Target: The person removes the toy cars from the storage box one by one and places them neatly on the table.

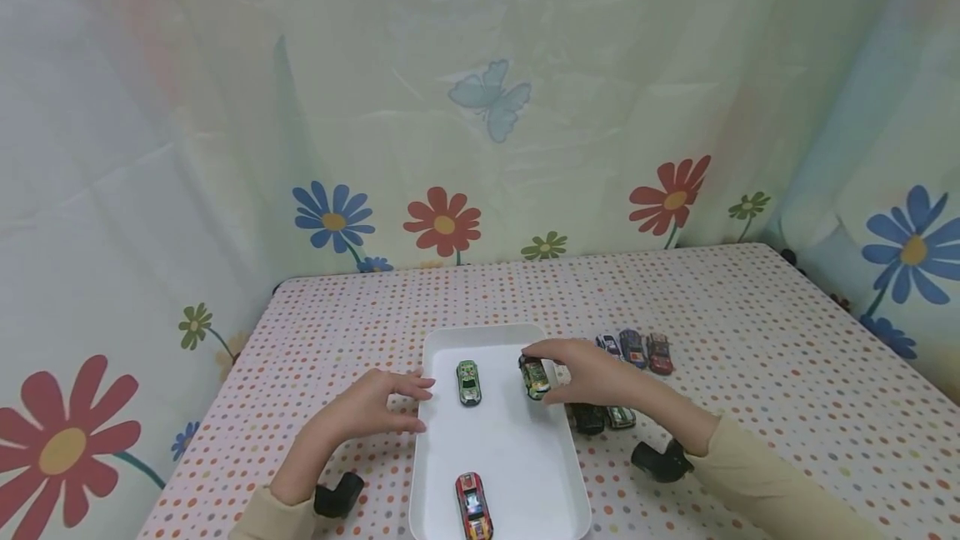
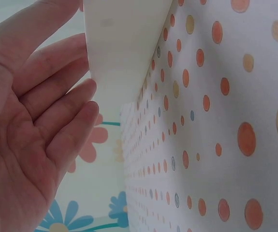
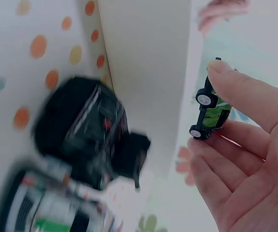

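Pinching green toy car [image 1: 534, 377] in right hand [image 1: 592, 373] over white tray [image 1: 502, 440]; left hand [image 1: 371, 408] open, fingers steadying tray's edge.

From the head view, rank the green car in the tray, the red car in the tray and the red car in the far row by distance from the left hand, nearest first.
1. Green car, in the tray just right of the left hand.
2. Red car in the tray, at the near end.
3. Red car in the far row, on the cloth beyond the right hand.
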`<move>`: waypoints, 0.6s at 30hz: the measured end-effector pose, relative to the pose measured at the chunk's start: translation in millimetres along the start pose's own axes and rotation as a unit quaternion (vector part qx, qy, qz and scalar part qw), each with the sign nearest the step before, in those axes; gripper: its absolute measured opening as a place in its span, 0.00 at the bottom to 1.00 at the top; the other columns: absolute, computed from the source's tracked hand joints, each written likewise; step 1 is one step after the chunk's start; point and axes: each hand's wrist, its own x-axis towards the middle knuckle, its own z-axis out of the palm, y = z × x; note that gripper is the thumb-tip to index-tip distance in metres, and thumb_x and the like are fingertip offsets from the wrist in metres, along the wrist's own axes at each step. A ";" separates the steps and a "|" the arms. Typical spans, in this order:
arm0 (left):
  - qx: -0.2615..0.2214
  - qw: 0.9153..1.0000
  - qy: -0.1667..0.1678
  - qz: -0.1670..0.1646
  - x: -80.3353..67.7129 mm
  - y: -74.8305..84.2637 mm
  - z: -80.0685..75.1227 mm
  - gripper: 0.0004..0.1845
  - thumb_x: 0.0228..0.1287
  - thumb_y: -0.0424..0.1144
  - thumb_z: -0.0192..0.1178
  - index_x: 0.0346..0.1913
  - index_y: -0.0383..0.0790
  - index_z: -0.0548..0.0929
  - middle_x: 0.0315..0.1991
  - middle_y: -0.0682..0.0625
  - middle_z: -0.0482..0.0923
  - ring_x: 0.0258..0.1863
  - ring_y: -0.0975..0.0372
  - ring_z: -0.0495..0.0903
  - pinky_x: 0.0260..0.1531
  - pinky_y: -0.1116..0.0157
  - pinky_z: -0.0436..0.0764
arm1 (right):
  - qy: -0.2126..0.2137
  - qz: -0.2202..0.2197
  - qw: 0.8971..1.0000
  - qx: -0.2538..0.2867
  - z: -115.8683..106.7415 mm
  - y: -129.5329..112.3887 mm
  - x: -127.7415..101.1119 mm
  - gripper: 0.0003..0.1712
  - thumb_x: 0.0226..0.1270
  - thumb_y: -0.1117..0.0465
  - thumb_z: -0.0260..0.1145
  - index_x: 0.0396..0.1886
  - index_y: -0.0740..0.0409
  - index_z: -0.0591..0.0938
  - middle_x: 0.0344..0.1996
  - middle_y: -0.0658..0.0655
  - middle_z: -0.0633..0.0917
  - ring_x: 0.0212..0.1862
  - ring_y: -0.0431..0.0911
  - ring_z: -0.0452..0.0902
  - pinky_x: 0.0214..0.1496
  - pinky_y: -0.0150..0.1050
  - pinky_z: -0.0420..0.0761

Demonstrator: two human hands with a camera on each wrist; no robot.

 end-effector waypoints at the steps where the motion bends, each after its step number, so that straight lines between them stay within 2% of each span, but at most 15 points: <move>1: 0.000 1.000 0.001 -0.001 -0.5 -0.1 0.0 0.22 0.49 0.45 0.72 0.47 0.38 0.85 0.56 0.51 0.76 0.63 0.55 0.65 0.58 0.53 0.67 | 0.003 -0.001 1.000 0.001 -3.7 1.5 -4.8 0.37 0.51 0.60 0.75 0.61 0.64 0.73 0.56 0.60 0.76 0.57 0.55 0.71 0.52 0.49 0.75; 5: 0.000 1.000 0.002 0.001 -0.7 -0.9 0.3 0.23 0.49 0.46 0.72 0.47 0.38 0.85 0.55 0.51 0.76 0.63 0.55 0.65 0.58 0.53 0.67 | 0.024 0.009 1.000 -0.002 -19.7 9.6 -27.0 0.38 0.52 0.57 0.74 0.62 0.63 0.72 0.57 0.61 0.75 0.56 0.57 0.72 0.50 0.51 0.77; 10: 0.005 1.000 0.004 0.002 -0.3 -2.1 0.3 0.23 0.48 0.46 0.72 0.47 0.38 0.85 0.55 0.51 0.77 0.63 0.55 0.65 0.58 0.53 0.67 | 0.058 0.037 0.997 -0.019 -35.8 24.9 -52.4 0.38 0.51 0.57 0.75 0.62 0.62 0.72 0.57 0.63 0.75 0.57 0.59 0.71 0.52 0.55 0.75; 18: 0.002 1.000 0.004 0.002 -0.1 -2.2 1.1 0.23 0.48 0.46 0.72 0.47 0.38 0.85 0.55 0.51 0.77 0.63 0.54 0.65 0.57 0.53 0.68 | 0.064 0.046 0.997 0.002 -45.9 50.0 -80.8 0.39 0.50 0.60 0.75 0.62 0.66 0.71 0.58 0.68 0.72 0.55 0.63 0.70 0.46 0.52 0.79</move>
